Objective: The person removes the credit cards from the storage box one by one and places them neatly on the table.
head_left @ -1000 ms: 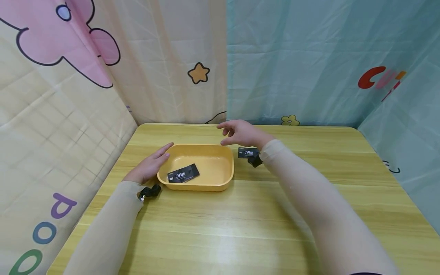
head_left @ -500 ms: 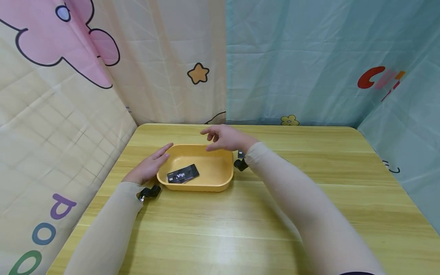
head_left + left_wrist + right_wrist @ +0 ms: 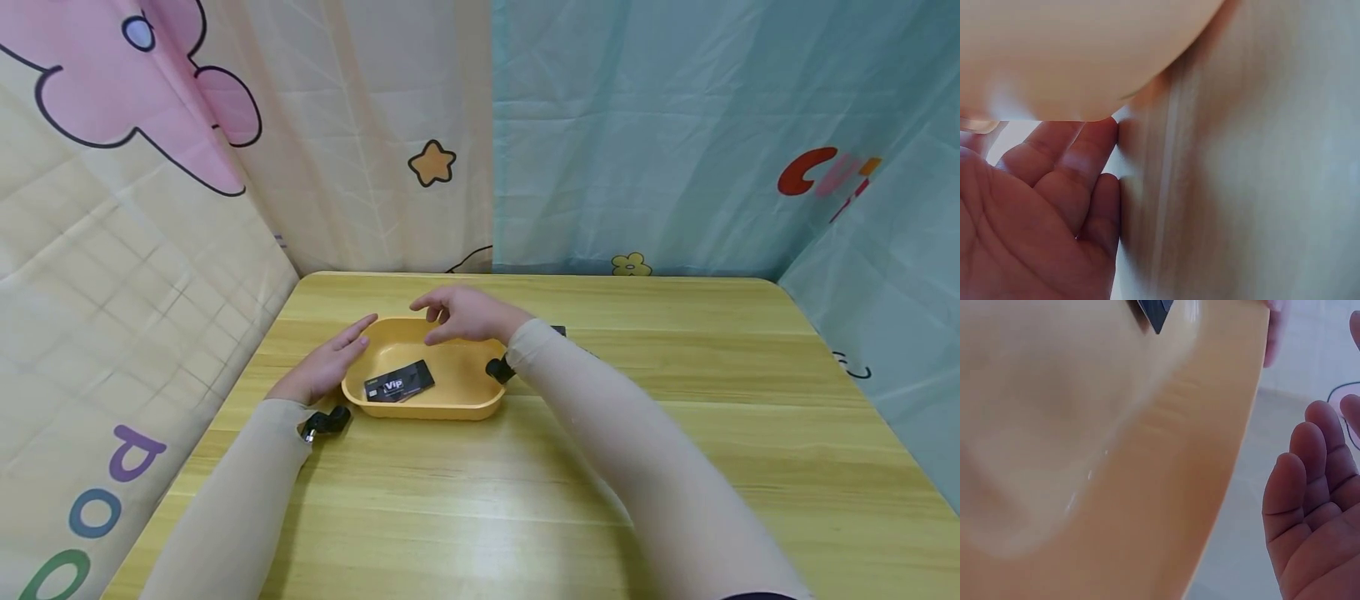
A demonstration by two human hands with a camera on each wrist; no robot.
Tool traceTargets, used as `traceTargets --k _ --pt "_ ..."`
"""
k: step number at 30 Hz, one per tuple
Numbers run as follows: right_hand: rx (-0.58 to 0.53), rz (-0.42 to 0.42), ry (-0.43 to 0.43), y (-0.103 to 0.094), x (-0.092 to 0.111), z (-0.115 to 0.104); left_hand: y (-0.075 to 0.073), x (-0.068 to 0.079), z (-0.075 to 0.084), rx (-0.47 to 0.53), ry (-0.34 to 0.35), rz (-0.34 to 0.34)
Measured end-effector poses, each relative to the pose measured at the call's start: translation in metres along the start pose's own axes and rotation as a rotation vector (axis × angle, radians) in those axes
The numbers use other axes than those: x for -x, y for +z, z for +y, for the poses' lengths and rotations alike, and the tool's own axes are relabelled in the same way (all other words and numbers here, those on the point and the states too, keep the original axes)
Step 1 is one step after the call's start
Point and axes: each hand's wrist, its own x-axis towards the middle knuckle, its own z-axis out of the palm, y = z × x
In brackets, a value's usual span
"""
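Observation:
A yellow-orange plastic basin (image 3: 450,411) stands on the wooden table, with black cards (image 3: 400,382) lying overlapped in its left half; the top one reads "Vip". At the basin's left end is my left hand (image 3: 322,367), its fingers extended along the outside and its thumb near the rim. In the left wrist view, the fingers (image 3: 1088,150) lie beside the basin wall (image 3: 1085,56). My right hand (image 3: 468,315) hovers over the back right of the basin, fingers loosely bent, holding nothing. The right wrist view shows its bare palm (image 3: 1329,562) and one card's corner (image 3: 1157,315).
Another black card (image 3: 558,331) lies right of the basin, mostly hidden by my right forearm. Small black cameras (image 3: 327,421) are strapped at both wrists. Printed curtains (image 3: 637,133) stand behind and beside the table (image 3: 450,517).
My right hand has moved left, from above the card on the table to over the basin, and slightly nearer. Its forearm now covers most of that card. The left hand, basin and cards inside stay put.

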Motion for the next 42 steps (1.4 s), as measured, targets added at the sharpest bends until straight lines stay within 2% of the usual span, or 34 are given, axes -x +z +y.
traceTargets --k 12,22,26,31,36,42 --pt "-0.002 -0.034 -0.003 0.021 -0.015 0.002 0.0 0.001 0.0 0.002 0.005 0.007" --pt "-0.012 -0.065 0.039 0.033 -0.02 0.007 0.002 0.001 0.0 0.024 0.01 0.012" --pt "0.014 -0.089 0.009 0.037 -0.022 0.007 0.003 0.0 0.0 0.041 0.018 0.004" --pt "0.05 -0.114 -0.004 0.043 -0.025 0.01 0.002 0.0 -0.001 0.011 0.012 0.01" --pt "0.044 -0.147 0.037 0.046 -0.027 0.014 0.002 0.0 -0.001 0.008 -0.001 0.011" --pt "0.043 -0.224 0.125 0.045 -0.025 0.012 0.001 0.001 -0.001 0.027 0.005 0.014"
